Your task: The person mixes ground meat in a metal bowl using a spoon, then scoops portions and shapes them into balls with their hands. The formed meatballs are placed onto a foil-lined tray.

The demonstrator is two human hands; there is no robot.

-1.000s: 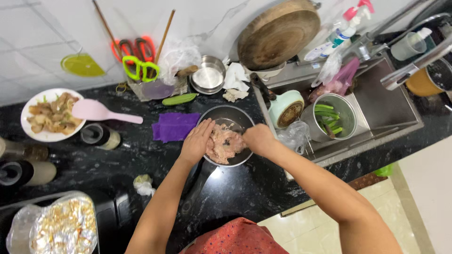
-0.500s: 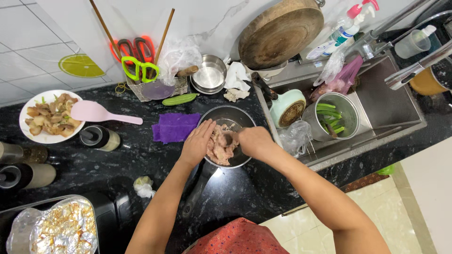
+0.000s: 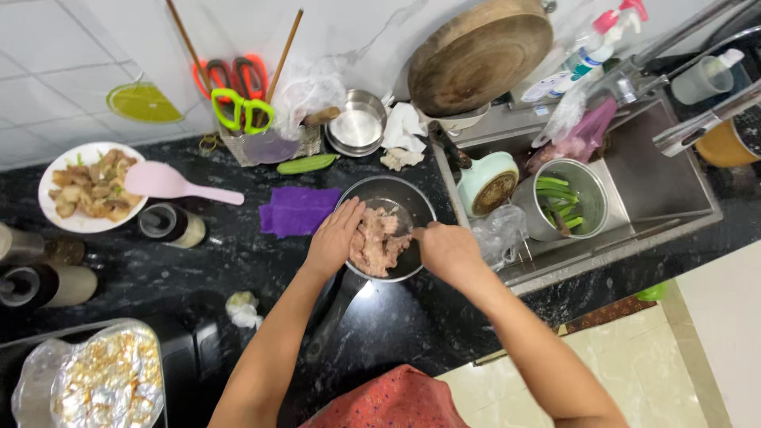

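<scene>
1. Here, in the head view, both hands work in a metal bowl [image 3: 386, 227] of pale raw meat pieces [image 3: 377, 242]. The bowl stands on the dark stone surface [image 3: 238, 261], just left of the sink [image 3: 650, 178] and near the surface's front edge, within easy reach.
2. The left hand [image 3: 337, 238] lies over the bowl's left rim, fingers spread loosely and pressed onto the meat, holding nothing closed. The placement looks meant to steady the pile.
3. The right hand [image 3: 445, 250] sits at the right rim, curled, fingertips toward the meat. Whether it pinches a piece I cannot tell.
4. Just behind the bowl's left side lies a purple cloth [image 3: 298, 211], and beyond that a green cucumber [image 3: 307, 164].
5. Toward the left edge a white plate of cooked food [image 3: 89, 189] carries a pink rice paddle [image 3: 170, 182], resting across its rim with the handle pointing right.
6. At the back wall, a holder keeps scissors [image 3: 238, 103] and chopsticks upright; a round wooden chopping board [image 3: 479, 55] leans there.
7. In the sink a steel pot [image 3: 567, 198] holds green vegetables.
</scene>
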